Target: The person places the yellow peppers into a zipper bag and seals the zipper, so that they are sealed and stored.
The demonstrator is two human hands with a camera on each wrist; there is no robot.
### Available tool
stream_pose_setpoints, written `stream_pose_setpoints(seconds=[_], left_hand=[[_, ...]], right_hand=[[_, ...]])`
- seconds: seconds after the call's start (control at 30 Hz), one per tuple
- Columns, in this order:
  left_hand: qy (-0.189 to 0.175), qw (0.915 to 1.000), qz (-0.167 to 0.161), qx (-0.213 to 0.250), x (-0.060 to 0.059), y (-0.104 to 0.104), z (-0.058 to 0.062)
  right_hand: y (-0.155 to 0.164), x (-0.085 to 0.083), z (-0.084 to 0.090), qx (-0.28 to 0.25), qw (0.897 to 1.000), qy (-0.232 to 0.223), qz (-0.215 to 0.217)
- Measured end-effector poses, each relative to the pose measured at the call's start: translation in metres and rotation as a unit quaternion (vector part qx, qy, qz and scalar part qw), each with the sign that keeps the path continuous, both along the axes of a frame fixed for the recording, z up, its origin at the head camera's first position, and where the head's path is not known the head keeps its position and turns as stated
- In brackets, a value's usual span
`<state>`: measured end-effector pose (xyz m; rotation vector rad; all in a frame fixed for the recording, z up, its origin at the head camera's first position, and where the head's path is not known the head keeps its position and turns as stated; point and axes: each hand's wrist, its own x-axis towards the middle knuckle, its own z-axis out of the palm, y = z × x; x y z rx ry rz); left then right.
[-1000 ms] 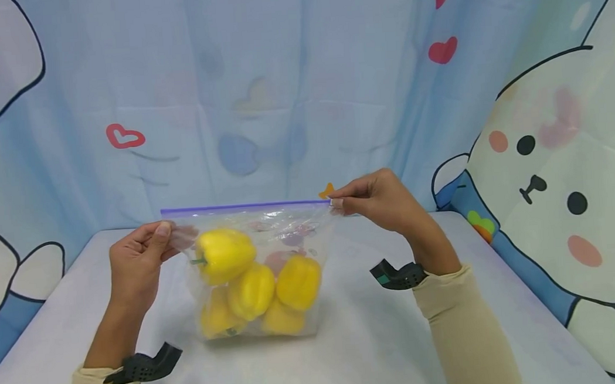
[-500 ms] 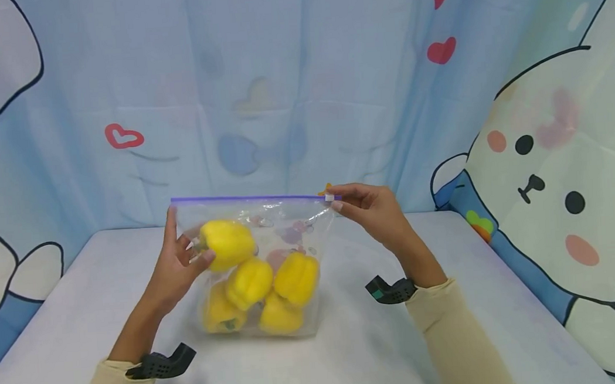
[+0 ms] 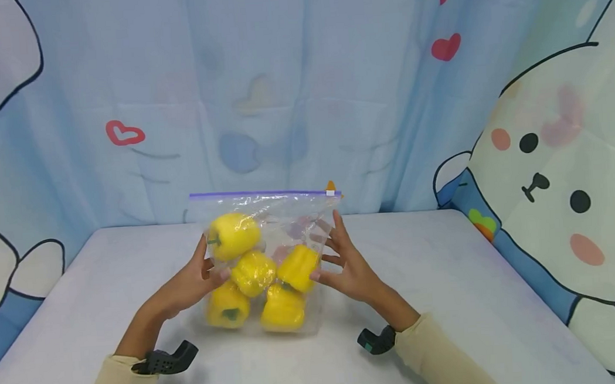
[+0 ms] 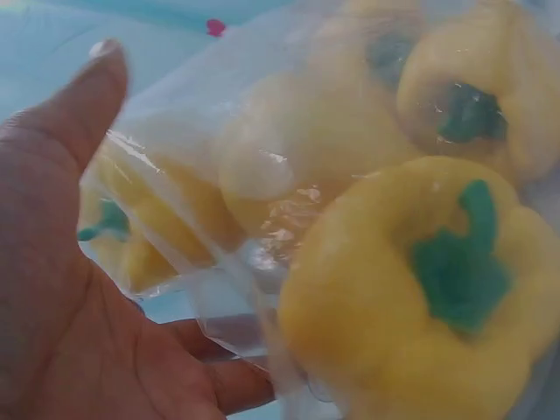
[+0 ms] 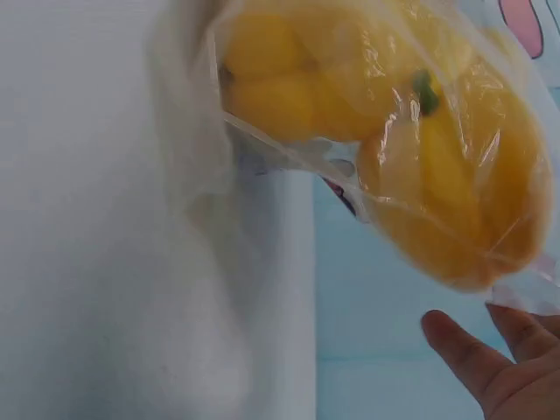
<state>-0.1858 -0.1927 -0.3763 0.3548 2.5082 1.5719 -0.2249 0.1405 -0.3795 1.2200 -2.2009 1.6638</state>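
A clear zip bag [image 3: 287,205] stands upright on the table, holding several yellow bell peppers [image 3: 233,236] with green stems. Its purple zip strip [image 3: 260,192] runs along the top, with a white slider [image 3: 330,193] near the right end. My left hand [image 3: 186,286] is at the bag's left side, thumb in front and fingers partly behind the plastic. In the left wrist view, that thumb [image 4: 83,101] points up and a pepper [image 4: 367,306] shows close by. On the other side my right hand [image 3: 353,271] has its fingers spread along the bag's right edge.
A white-covered table [image 3: 422,255] lies under the bag and forearms. Behind it hangs a light blue curtain [image 3: 354,95] with cartoon prints. Dark wrist cameras [image 3: 167,360] sit on both wrists.
My right hand has let go of the slider end and come down to the bag's right side. My left hand has left the top left corner and moved lower. The bag's top has shifted right.
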Motion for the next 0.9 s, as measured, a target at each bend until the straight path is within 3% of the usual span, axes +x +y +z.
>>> stream_pose_setpoints(seconds=[0.13,0.37,0.67,0.9], left_hand=[[-0.016,0.9994,-0.003,-0.029,-0.001,0.003,-0.005],[0.006,0.9996,0.002,-0.029,-0.002,0.008,-0.01],[0.053,0.9972,-0.019,-0.048,-0.002,0.017,-0.01],[0.067,0.9955,-0.026,-0.062,-0.002,0.022,-0.017]], right_hand=[[-0.003,-0.003,-0.005,0.031,0.999,-0.031,-0.009],[0.003,-0.026,-0.031,0.05,0.994,-0.089,-0.031],[0.016,-0.036,-0.032,0.066,0.992,-0.103,-0.019],[0.023,-0.035,-0.033,0.101,0.984,-0.14,-0.042]])
